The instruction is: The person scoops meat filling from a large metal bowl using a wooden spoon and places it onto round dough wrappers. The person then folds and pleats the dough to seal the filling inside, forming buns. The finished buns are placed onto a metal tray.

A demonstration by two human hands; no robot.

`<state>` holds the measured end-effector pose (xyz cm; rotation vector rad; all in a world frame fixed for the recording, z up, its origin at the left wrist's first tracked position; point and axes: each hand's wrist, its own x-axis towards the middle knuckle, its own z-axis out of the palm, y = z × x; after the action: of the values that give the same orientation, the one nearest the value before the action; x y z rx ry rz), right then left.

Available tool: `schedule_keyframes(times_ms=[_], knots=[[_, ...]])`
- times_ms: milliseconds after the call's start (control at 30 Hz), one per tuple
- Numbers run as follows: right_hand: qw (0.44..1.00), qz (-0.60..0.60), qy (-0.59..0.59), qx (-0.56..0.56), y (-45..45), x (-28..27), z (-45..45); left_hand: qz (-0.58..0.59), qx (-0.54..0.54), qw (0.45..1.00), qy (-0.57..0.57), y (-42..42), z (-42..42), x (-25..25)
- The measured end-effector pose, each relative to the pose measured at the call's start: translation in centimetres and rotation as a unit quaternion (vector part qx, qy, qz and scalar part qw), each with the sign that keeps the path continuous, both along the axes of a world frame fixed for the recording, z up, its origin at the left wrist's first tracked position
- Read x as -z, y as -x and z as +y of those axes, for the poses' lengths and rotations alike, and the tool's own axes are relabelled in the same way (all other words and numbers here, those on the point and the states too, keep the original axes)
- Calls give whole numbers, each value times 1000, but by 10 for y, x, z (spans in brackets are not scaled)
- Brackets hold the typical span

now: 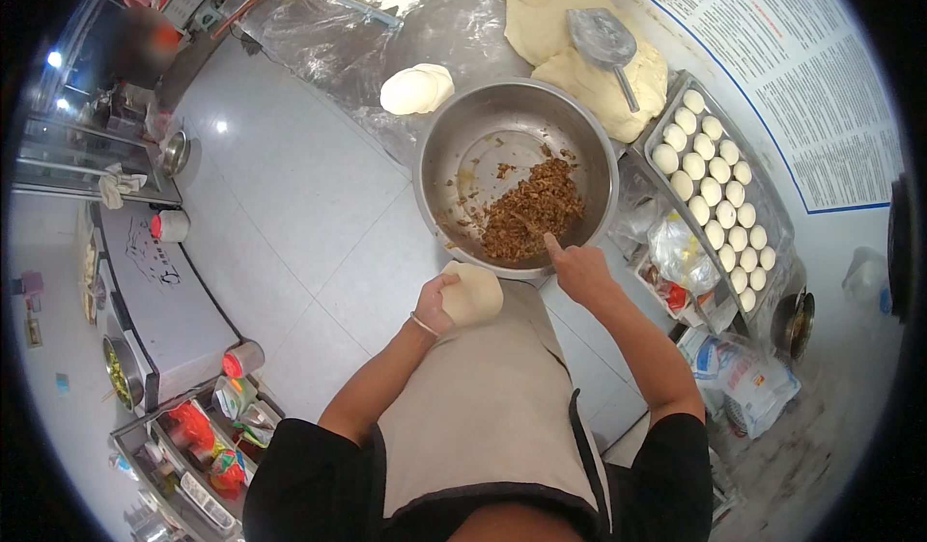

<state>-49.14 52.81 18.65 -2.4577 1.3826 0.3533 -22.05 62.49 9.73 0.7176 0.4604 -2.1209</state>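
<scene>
My left hand [436, 304] holds a round, flat sheet of dough [472, 294] just below the near rim of a large steel bowl [516, 92]. Brown minced filling [532, 212] lies heaped in the bowl's right and near part. Over that near rim reaches my right hand [581, 273], its index finger stretched towards the filling. A thin brown shape at the fingertip may be a utensil; I cannot tell whether the hand holds it. More flat dough rounds [416, 89] lie on the floured worktop [319, 57], left of the bowl's far side.
Beyond the bowl a metal scoop [601, 39] rests on a big slab of dough [539, 6]. To the right, a tray [655, 162] bears rows of small dough balls. Bagged goods [753, 379] stand lower right. An open drawer with packets [192, 430] is at lower left.
</scene>
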Motion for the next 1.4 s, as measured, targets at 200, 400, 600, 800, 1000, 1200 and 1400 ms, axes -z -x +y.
schedule_keyframes(times_ms=[200,400,600,800,1000,1200,1400], knots=[[998,-21,-34,-46,-17,-2,16,-65,-4,998,20,5,-2,-10],[986,-153,-57,-28,-6,39,14,-72,-12,997,7,10,-4,-13],[892,-428,-143,-26,-5,83,-9,-41,-26,998,26,8,-2,-3],[662,-374,-533,370,-20,33,-19,-52,-58,996,33,-8,6,-12],[670,-395,-518,356,-14,10,-15,-140,-156,977,25,-43,24,10],[658,-448,-502,340,-9,-23,12,-176,-242,954,29,-36,-12,-35],[815,-491,-241,193,-24,-23,39,-118,-256,958,54,0,-64,-61]])
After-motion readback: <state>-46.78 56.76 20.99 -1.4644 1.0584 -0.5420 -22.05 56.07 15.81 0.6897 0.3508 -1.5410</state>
